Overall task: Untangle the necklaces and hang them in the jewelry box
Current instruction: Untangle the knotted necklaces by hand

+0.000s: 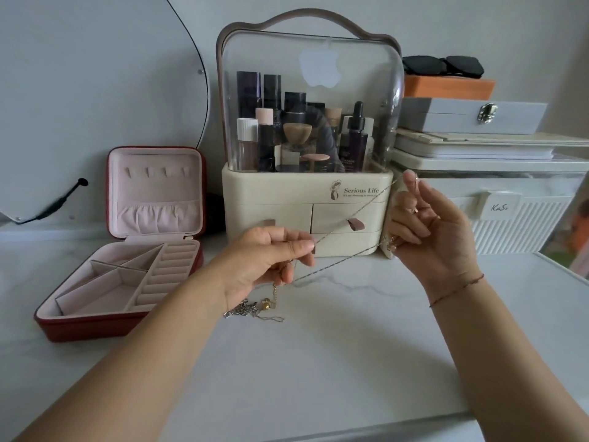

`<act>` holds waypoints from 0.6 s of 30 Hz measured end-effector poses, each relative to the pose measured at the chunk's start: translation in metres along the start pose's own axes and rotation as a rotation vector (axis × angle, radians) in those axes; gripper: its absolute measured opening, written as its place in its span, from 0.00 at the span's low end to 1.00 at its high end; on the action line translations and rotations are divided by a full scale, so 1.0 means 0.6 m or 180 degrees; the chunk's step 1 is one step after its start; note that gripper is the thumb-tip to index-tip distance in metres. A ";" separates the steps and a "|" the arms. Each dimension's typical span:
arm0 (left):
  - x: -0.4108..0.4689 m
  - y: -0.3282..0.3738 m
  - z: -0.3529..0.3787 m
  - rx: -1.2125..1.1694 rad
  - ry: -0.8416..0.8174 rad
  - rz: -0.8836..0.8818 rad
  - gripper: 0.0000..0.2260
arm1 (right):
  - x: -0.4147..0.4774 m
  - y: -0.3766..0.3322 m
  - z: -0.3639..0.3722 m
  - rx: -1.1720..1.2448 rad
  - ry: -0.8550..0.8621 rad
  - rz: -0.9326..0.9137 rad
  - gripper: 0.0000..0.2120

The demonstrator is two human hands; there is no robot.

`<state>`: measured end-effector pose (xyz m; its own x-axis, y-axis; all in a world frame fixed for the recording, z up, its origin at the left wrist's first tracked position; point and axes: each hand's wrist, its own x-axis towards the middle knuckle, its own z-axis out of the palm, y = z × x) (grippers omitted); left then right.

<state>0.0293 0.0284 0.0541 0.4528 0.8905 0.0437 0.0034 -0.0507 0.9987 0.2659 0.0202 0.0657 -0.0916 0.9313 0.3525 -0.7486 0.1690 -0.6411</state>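
A thin silver necklace chain (347, 223) is stretched between my two hands above the white table. My left hand (267, 260) pinches one part of it between thumb and fingers. My right hand (427, 228) holds the other end up, fingers curled round the chain and a small gold pendant. Below my left hand, a tangle of silver and gold chains (255, 309) lies on the table, one strand rising to my left fingers. The red jewelry box (76, 327) stands open at the left, its pink lid upright with several small hooks (156, 171).
A cream cosmetics organizer (306, 186) with a clear dome stands behind my hands. White and grey boxes (497, 199) are stacked at the right, sunglasses on top. A round mirror (95, 90) leans at the left. The marble table's front edge (350, 429) is near.
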 end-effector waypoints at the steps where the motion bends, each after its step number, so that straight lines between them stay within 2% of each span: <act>1: -0.001 0.000 0.000 -0.0045 -0.0043 0.0039 0.10 | 0.001 0.000 0.000 -0.0083 0.0023 0.0027 0.06; 3: -0.001 0.002 -0.001 -0.0320 -0.0082 0.0164 0.09 | 0.002 0.001 0.000 -0.0478 0.0146 0.0166 0.07; 5: 0.000 0.004 -0.002 -0.0736 -0.0173 0.0296 0.11 | 0.002 0.007 0.001 -0.1186 0.0259 0.0478 0.07; 7: 0.001 0.007 -0.004 -0.1049 -0.0310 0.0419 0.14 | 0.001 0.019 0.005 -0.1731 0.0185 0.0914 0.09; 10: 0.003 0.009 -0.005 -0.1332 -0.0495 0.0588 0.16 | -0.005 0.036 0.014 -0.2088 -0.0015 0.1308 0.11; 14: 0.004 0.008 -0.006 -0.1666 -0.0709 0.0740 0.18 | -0.012 0.051 0.023 -0.2558 -0.0159 0.1511 0.10; 18: 0.005 0.008 -0.011 -0.1557 -0.0807 0.0779 0.20 | -0.014 0.065 0.027 -0.3282 -0.0465 0.1440 0.06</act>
<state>0.0249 0.0337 0.0590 0.5873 0.7407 0.3262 -0.5111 0.0270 0.8591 0.2267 0.0136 0.0488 -0.3424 0.9393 -0.0214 0.2642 0.0745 -0.9616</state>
